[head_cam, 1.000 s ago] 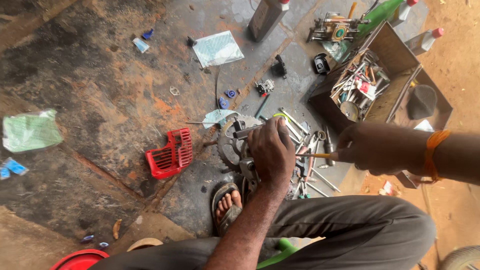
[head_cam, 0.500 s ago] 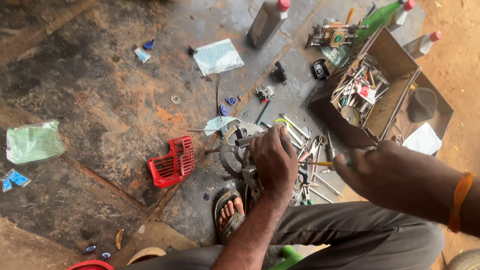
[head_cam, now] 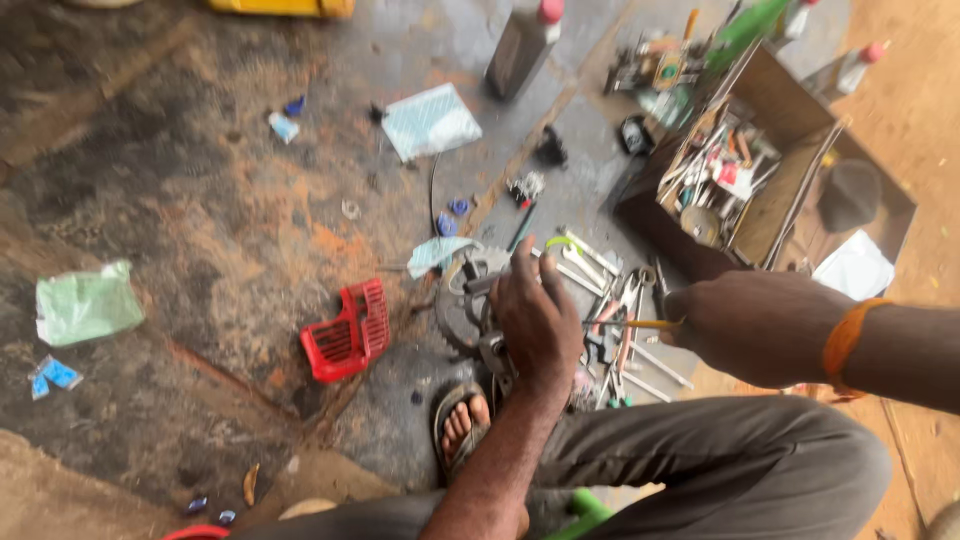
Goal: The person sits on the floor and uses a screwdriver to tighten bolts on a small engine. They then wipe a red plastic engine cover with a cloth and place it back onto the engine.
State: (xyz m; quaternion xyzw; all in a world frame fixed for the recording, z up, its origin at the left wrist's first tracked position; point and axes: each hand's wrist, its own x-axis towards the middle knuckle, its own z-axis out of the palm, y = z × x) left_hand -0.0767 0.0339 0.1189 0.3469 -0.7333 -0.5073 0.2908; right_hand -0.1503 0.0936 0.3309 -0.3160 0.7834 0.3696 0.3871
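while the person sits low over the stained concrete floor (head_cam: pixel 200 200), a wooden toolbox (head_cam: pixel 770 190) crammed with small tools stands open at the upper right, with a grey bottle (head_cam: pixel 522 45) capped in red standing to its left; just below the box a scatter of wrenches and pliers (head_cam: pixel 610 300) lies on the ground; the left hand (head_cam: pixel 535 320) is pressed down, fingers curled, over a toothed metal gear part (head_cam: pixel 465 300) that sits on the floor just above a sandalled foot (head_cam: pixel 462 425); the right hand (head_cam: pixel 760 325), an orange band at its wrist, is closed around a slim yellow-handled tool (head_cam: pixel 640 323) whose tip points toward the left hand; a red plastic grille piece (head_cam: pixel 348 332) lies just left of the gear; a pale blue packet (head_cam: pixel 430 120) lies further up; a green plastic bag (head_cam: pixel 85 305) lies well apart at the far left
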